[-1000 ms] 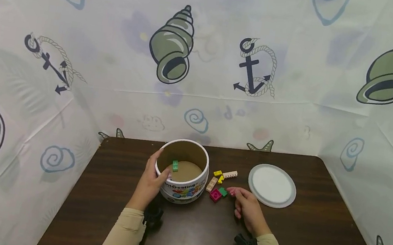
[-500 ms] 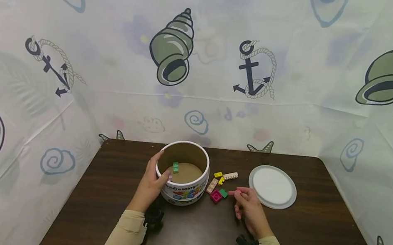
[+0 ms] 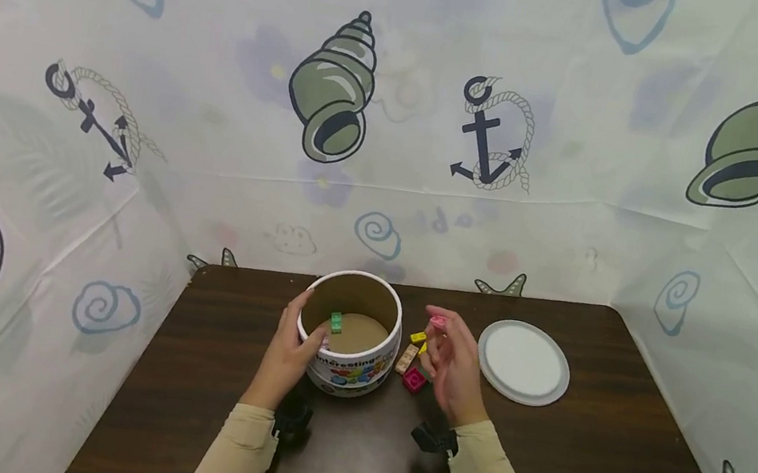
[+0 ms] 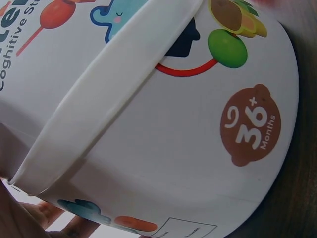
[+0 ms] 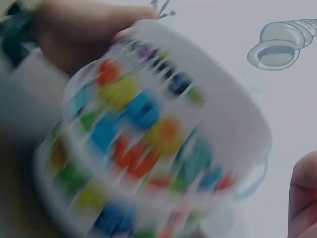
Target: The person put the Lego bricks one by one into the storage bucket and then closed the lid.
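Observation:
A white bucket [image 3: 353,370] with colourful print stands on the table, its mouth facing up. My left hand [image 3: 285,357] grips its left rim, thumb over the edge. Inside lies a green toy brick [image 3: 336,323], with a pale piece partly hidden by the thumb. Right of the bucket, my right hand [image 3: 454,372] pinches a small pink toy brick [image 3: 438,322] above the table. Below and beside that hand lie a yellow brick [image 3: 418,337], a beige brick [image 3: 406,358] and a magenta brick [image 3: 414,380]; the hand covers others. The right wrist view is blurred.
A round white lid [image 3: 524,362] lies flat to the right of my right hand. The dark wooden table [image 3: 181,403] ends at the back against a printed cloth [image 3: 405,151], which also rises on both sides.
My right hand has lifted and moved left and away from me with the pink brick, and now hides some loose bricks. My left hand and the bucket have stayed in place.

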A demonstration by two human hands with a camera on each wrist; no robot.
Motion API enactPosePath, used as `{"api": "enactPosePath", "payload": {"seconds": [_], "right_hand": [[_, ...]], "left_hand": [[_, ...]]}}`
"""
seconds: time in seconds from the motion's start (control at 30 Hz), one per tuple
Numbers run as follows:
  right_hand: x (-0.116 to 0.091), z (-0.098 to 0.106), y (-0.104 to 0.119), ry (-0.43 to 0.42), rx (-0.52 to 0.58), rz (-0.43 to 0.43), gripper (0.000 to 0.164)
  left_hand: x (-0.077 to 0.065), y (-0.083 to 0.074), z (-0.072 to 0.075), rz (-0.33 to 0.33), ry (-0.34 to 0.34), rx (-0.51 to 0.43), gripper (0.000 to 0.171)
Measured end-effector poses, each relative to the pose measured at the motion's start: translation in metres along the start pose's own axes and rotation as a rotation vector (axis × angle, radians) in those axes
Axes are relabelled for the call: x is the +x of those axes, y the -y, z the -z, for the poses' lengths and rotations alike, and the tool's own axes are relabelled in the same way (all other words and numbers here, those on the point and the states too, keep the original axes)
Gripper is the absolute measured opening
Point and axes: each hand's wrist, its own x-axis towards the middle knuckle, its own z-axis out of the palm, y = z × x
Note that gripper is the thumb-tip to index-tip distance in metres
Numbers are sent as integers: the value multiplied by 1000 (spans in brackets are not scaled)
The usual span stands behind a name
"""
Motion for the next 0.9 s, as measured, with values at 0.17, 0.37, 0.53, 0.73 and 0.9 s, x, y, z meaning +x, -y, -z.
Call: {"api": "enactPosePath", "payload": {"seconds": [0.17,0.37,0.53,0.73,0.9], "right_hand": [[55,-38,12,81,211,8,28],[110,-60,0,89,205,-100,23],[124,-67,-18,9,5,-142,21],[131,-82,-20,8,-224,-131,17],[126,-80,-20,-17,-441,-80,19]], "left_hand": [[5,2,2,-21,-3,6,78],[-2,9,0,-4,-13,9,79],[-8,13,2,12,-17,13,79],[-5,9,6,-1,-25,15,78],[1,8,2,-10,-6,8,78]]}}
